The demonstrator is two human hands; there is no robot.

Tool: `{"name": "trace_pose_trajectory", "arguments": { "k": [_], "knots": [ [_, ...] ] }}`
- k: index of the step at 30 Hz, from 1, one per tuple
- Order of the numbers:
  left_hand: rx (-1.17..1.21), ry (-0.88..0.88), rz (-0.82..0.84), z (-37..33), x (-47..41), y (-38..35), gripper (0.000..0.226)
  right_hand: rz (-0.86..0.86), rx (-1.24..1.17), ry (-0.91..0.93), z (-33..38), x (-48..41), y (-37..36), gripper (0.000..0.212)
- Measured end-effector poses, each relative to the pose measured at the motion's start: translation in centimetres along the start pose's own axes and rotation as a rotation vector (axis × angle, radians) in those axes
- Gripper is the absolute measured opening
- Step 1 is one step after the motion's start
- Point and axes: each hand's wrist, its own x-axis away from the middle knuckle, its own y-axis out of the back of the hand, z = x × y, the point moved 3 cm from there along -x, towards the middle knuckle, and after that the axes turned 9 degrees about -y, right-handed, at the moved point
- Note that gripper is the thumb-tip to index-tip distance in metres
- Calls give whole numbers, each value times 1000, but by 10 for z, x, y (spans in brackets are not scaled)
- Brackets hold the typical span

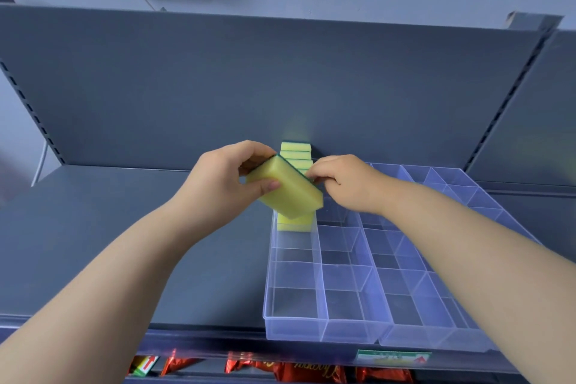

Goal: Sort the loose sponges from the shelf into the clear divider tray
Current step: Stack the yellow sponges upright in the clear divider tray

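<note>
The left hand (218, 178) grips a yellow foam sponge (290, 193) with a dark green scouring face, thumb across the front and fingers curled behind. It is tilted above the leftmost column of the clear plastic divider tray (324, 330) on the grey metal shelf (124, 243). The right hand (343, 181) pinches the sponge's green upper edge with curled fingertips. A row of matching sponges (295, 150) stands in that column's far end. The green-and-yellow shelf-edge label (392, 358) and the gold script on the red foil packets (311, 372) below are too blurred to read.
</note>
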Motion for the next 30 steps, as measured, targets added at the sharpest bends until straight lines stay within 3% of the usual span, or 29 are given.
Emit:
{"name": "trace_pose_trajectory", "arguments": {
  "k": [9,18,23,27,30],
  "knots": [
    [-223,-127,103,-2,-8,-20,35,39,95,12,1,1,0,54],
    [-374,-204,169,-5,-11,-42,29,52,175,-31,-3,-2,-7,41],
    [-409,-220,284,-1,-8,-48,18,35,104,-37,4,5,1,53],
    [-435,-311,325,0,1,-55,23,40,88,-67,7,7,0,53],
    [-422,-367,339,7,4,-58,42,42,97,-78,11,8,-3,52]
  ]
}}
